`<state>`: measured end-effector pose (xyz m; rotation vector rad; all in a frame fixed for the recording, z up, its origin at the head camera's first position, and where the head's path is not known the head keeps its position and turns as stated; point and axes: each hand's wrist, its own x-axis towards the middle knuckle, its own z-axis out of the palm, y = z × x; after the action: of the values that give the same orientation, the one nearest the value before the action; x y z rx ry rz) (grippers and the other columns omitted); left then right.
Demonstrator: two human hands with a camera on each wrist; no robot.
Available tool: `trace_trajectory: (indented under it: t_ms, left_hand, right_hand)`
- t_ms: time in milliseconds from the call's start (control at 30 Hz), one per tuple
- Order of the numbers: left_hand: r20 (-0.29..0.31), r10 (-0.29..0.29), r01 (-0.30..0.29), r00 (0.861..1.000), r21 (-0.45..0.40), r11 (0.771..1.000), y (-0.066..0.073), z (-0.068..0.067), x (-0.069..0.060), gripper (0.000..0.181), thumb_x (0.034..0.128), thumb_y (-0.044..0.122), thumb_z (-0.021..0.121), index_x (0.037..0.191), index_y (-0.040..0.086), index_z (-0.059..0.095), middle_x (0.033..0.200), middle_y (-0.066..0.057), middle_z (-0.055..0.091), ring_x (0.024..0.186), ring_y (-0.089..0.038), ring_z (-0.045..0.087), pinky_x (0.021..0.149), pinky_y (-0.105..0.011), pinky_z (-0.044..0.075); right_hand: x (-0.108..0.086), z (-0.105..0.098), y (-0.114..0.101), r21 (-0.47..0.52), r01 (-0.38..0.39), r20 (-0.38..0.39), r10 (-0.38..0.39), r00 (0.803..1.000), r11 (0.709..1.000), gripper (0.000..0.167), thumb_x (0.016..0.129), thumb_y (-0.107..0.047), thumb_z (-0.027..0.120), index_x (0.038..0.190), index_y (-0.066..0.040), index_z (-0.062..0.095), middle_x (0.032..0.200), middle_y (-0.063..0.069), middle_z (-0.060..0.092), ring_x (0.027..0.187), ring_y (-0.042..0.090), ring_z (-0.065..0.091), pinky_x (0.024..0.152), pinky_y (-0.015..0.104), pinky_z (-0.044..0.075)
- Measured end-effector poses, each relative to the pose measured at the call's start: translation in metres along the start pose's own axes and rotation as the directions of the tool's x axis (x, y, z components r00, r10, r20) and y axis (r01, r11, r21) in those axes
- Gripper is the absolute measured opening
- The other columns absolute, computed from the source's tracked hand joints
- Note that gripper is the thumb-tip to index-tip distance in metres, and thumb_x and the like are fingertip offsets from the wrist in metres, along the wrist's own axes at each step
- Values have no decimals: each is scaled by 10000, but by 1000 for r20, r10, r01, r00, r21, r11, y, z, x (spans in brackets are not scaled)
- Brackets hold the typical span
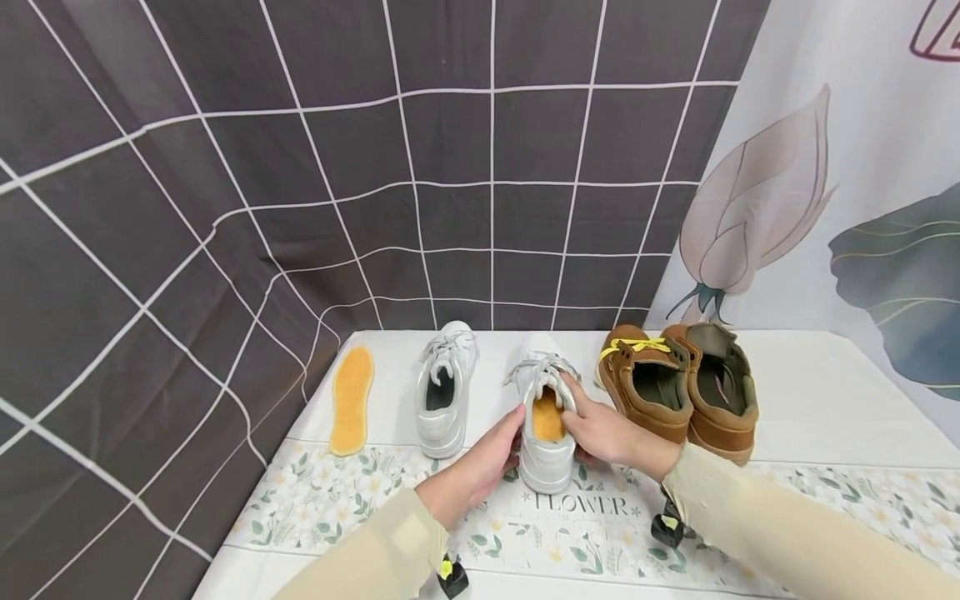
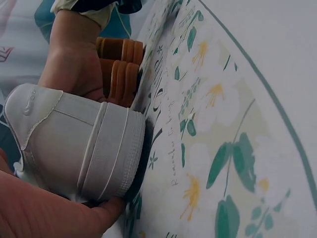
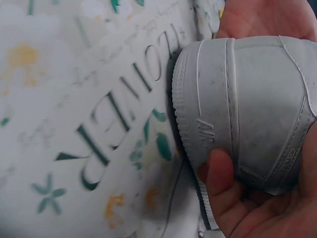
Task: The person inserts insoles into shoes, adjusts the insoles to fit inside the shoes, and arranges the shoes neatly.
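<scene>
A white sneaker (image 1: 545, 468) sits between my two hands, its heel toward me and its grey laces tied. Inside it, an orange-yellow insole (image 1: 547, 421) shows through the opening. My left hand (image 1: 491, 458) grips the shoe's left side, thumb up at the collar and fingers low by the sole. From the other side my right hand (image 1: 611, 429) holds it, with the thumb side at the collar; in the right wrist view its fingers (image 3: 221, 171) curl against the sole's edge. Part of the insole is hidden inside the shoe.
Left of the held shoe stands the other white sneaker (image 1: 442, 425), its inside dark. A loose orange insole (image 1: 351, 400) lies farther left. Brown shoes (image 1: 723, 408), one with yellow laces, stand at the right. A dark gridded cloth (image 1: 450, 217) rises behind the flowered table cover (image 1: 300, 492).
</scene>
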<state>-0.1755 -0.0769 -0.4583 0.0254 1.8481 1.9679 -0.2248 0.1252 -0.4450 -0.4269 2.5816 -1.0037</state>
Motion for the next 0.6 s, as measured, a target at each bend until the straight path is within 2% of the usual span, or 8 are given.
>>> trace_trajectory:
  t_ms: [67, 133, 233, 300, 333, 467, 600]
  left_hand:
    - [-25, -8, 9, 1000, 7, 1000, 1, -3, -1, 734, 1034, 599, 307, 1571, 99, 289, 1467, -147, 445, 1361, -311, 401, 1181, -612, 222]
    - [-46, -15, 15, 999, 5, 1000, 4, -5, -3, 750, 1020, 618, 332, 1594, 143, 246, 1530, -158, 383, 1401, -351, 349, 1166, -675, 172]
    - [-73, 2, -2, 997, -4, 1000, 9, -10, -5, 773, 1013, 614, 360, 1622, 191, 143, 1654, -133, 193, 1513, -384, 156, 1174, -702, 45]
    - [-94, 28, -29, 995, -10, 1000, 13, -12, -5, 777, 1018, 586, 378, 1627, 194, 98, 1686, -110, 81, 1546, -358, 6, 1190, -667, -19]
    - [-114, 36, -37, 993, -7, 999, 14, -14, -5, 771, 1019, 573, 384, 1627, 195, 98, 1690, -100, 68, 1549, -342, -17, 1201, -642, -27]
    - [-202, 21, -22, 979, 1, 1000, 16, -18, -5, 767, 1014, 538, 410, 1627, 194, 103, 1685, -125, 74, 1544, -361, -5, 1198, -652, -6]
    - [-276, 11, -7, 961, 14, 1000, 17, -20, -7, 834, 991, 525, 455, 1627, 161, 57, 1683, -153, 34, 1542, -373, 4, 1204, -639, 16]
  right_hand:
    - [4, -1, -4, -24, 15, -15, -15, 1000, 1000, 709, 1026, -279, 366, 1626, -215, -6, 600, 113, 629, 506, 199, 589, 643, 323, 492]
    - [10, -1, -8, -38, 32, -29, -33, 999, 999, 706, 1023, -274, 359, 1626, -196, 2, 595, 106, 632, 509, 192, 594, 686, 321, 491]
    - [19, 1, -17, -38, 47, -40, -48, 998, 998, 699, 1023, -282, 348, 1625, -188, 6, 601, 107, 644, 517, 197, 606, 719, 331, 498]
    - [25, 4, -22, -37, 54, -38, -55, 998, 998, 698, 1025, -293, 338, 1625, -187, -1, 601, 119, 651, 515, 200, 609, 753, 337, 496]
    - [28, 5, -25, -40, 56, -38, -57, 998, 998, 697, 1025, -298, 336, 1625, -185, -1, 596, 118, 651, 521, 195, 608, 783, 341, 492]
    - [37, 13, -35, -49, 58, -49, -60, 997, 997, 697, 1017, -305, 331, 1625, -185, 12, 561, 103, 640, 503, 175, 598, 841, 358, 485]
    - [45, 21, -43, -48, 50, -71, -53, 996, 998, 687, 1013, -313, 321, 1627, -185, 40, 529, 64, 621, 471, 171, 590, 820, 354, 495]
